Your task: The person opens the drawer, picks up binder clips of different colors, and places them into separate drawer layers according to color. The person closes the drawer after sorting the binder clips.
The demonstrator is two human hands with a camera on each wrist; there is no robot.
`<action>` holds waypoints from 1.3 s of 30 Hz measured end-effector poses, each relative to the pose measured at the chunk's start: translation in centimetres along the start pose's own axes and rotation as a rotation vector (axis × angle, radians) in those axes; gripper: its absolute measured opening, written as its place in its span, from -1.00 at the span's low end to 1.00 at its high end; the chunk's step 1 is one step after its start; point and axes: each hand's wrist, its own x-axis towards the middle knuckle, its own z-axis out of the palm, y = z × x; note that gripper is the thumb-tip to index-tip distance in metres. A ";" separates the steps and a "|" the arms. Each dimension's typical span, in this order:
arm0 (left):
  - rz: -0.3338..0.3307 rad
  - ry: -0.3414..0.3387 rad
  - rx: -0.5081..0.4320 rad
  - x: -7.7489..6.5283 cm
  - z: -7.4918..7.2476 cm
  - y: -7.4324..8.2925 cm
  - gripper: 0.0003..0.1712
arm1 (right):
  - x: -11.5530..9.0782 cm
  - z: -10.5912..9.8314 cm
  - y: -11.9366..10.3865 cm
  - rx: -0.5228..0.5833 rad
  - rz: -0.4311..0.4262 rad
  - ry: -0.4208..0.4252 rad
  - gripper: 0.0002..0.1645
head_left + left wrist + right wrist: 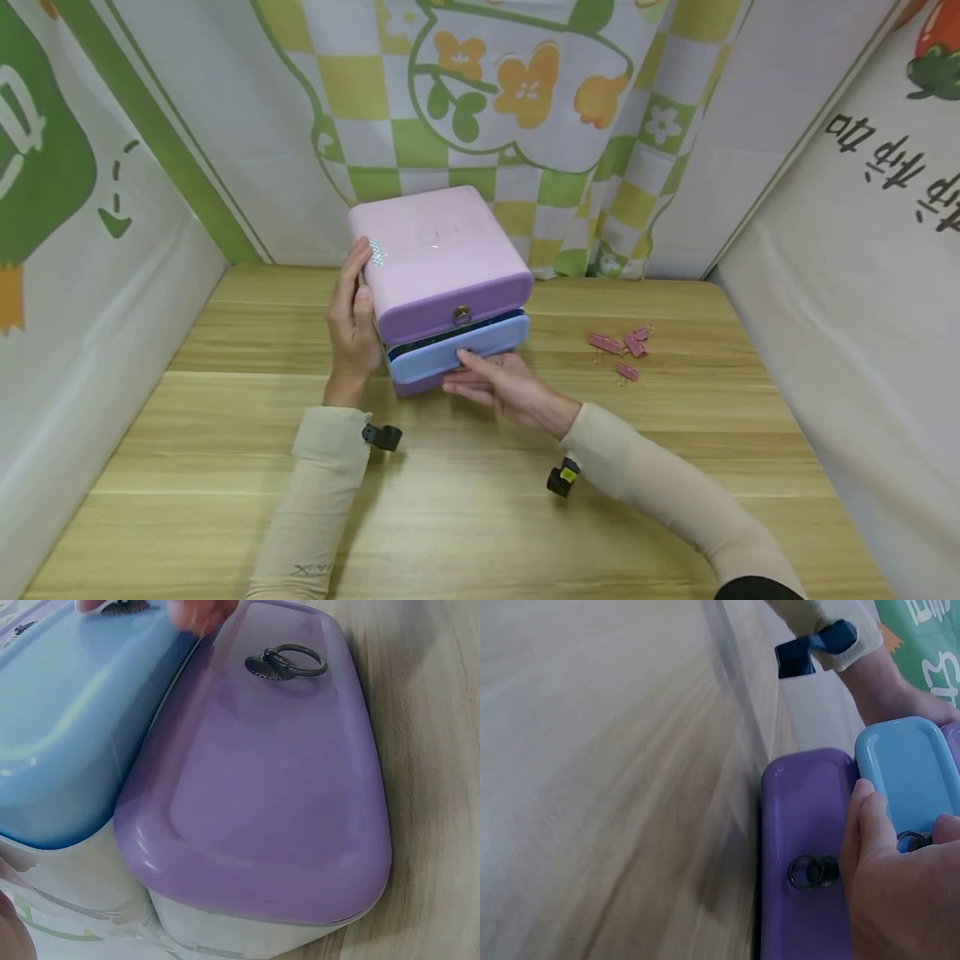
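A small box of stacked drawers with a pink top [442, 242] stands at the back of the table. Its drawer fronts run purple, blue, purple downward. The blue drawer [480, 342] is pulled out a little, with a dark gap along its upper edge. My left hand [354, 321] rests against the box's left side, fingers fairly straight. At the blue front, my right hand [510, 387] pinches around the ring pull [913, 841], thumb above and fingers below. The bottom purple drawer [262, 780] is closed, its metal ring [300, 660] uncovered.
Several pink binder clips [626, 343] lie on the table to the right of the box. A checkered curtain [517, 158] hangs just behind the box. White printed panels [847, 275] flank the wooden table [480, 517].
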 end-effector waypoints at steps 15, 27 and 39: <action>0.004 -0.005 0.007 0.2 0.4 0.4 -0.40 | 1.1 -0.5 -0.5 -0.017 -0.050 -0.037 -0.45; -0.003 0.008 0.019 0.1 0.1 0.4 -0.40 | 1.6 -0.4 -0.6 -0.062 -0.005 -0.018 -0.43; -0.017 0.011 0.061 0.3 0.7 2.9 -0.42 | 1.7 -0.7 -0.7 -0.127 -0.004 -0.029 -0.46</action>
